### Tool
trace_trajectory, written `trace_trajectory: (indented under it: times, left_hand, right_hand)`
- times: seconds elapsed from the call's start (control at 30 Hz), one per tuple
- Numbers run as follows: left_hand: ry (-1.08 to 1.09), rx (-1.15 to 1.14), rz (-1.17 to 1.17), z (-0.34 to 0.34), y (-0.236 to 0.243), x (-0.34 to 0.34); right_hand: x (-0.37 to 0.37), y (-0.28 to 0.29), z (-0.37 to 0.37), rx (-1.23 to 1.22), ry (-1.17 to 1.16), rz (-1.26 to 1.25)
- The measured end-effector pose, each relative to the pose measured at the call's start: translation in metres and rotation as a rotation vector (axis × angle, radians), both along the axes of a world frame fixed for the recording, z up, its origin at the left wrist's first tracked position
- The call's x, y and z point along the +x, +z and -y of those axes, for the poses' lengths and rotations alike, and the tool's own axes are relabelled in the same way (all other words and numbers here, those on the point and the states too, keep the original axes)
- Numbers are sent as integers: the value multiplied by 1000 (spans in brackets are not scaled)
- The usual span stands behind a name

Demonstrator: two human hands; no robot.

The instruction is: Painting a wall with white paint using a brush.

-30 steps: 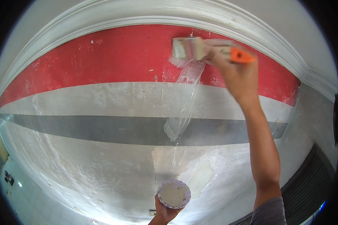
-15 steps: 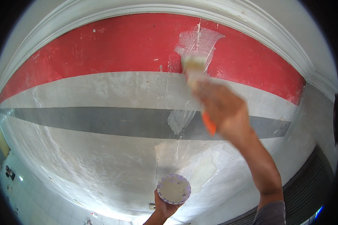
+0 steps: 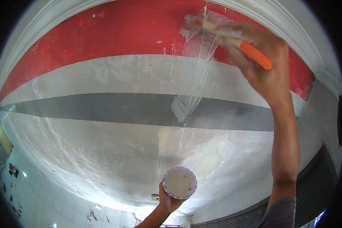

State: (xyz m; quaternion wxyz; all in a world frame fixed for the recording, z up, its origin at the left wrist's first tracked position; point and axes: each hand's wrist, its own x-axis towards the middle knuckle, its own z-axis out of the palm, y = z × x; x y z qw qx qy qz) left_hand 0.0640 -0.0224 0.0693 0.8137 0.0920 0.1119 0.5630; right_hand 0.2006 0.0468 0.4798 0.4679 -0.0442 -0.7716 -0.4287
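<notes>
Floor (image 3: 41, 193) with pale tiles is at my far left, and some small things lie on it. To the right of it stands the wall (image 3: 102, 148), with a red band (image 3: 121, 34) at the top and a grey band (image 3: 133, 108) lower. Near the middle, the fingers of my left hand (image 3: 169, 201) hold the bowl (image 3: 178, 197) from left and below; pale paste (image 3: 178, 182) is inside. Higher, a whitish smear (image 3: 201, 45) lies on the red band, and thin streaks run down to the grey band. The brush (image 3: 255, 55) has its head over this smear, but it is blurred, so I cannot tell if it touches. The fingers of my right hand (image 3: 269, 41) are wrapped around its handle, orange at the end. Farther right are my grey sleeve (image 3: 279, 214) and a dark shutter (image 3: 315, 182).
</notes>
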Motion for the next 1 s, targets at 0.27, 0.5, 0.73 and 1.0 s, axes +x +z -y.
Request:
trace_trajectory:
  times: [0.27,0.5,0.73,1.0]
  left_hand:
    - [22,-7,-13,6,3,-6]
    - [25,-9,-13,-1,-1,-3]
    - [21,-12,19,2,1,-5]
    - [26,-33,19,-1,-8,-7]
  right_hand:
    - [-18,-69,-12,101,-194,254]
    - [25,-37,10,13,-159,163]
    - [20,-57,-18,141,-320,110]
    - [12,-114,19,-388,34,359]
